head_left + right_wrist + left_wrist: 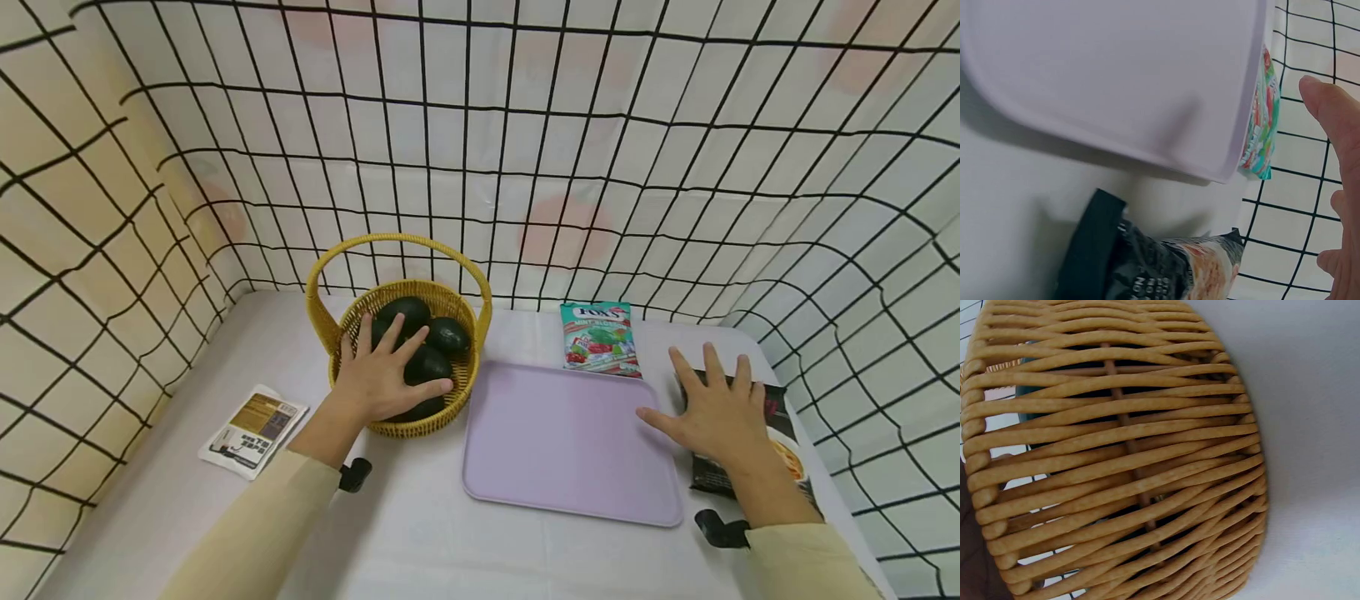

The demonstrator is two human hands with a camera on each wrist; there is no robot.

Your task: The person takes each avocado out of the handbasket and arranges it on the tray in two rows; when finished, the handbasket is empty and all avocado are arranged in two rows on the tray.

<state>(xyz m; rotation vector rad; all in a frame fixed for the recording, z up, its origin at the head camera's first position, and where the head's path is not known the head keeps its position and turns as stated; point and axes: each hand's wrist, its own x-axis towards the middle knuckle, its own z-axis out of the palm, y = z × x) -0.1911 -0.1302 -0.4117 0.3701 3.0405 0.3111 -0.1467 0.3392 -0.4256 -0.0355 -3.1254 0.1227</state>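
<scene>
My left hand (378, 382) is spread over a yellow woven basket (468, 383) with a tall arched handle. Several dark green avocados (450, 337) lie in it, partly hidden by that hand. In the left wrist view, the basket's woven side (1129, 434) fills most of the picture. Fingers apart, my right hand (716, 417) hovers over a black food packet (780, 427), beside the right edge of a pale purple tray (570, 450). Its thumb (1319, 100) shows in the right wrist view, apart from the packet and the tray. Neither hand holds anything.
A green FOX'S candy bag (600, 337) lies behind the tray. At the far left is a white and brown packet (253, 429). Black wire mesh (465, 108) stands along the back and both sides of the white-covered table (495, 550).
</scene>
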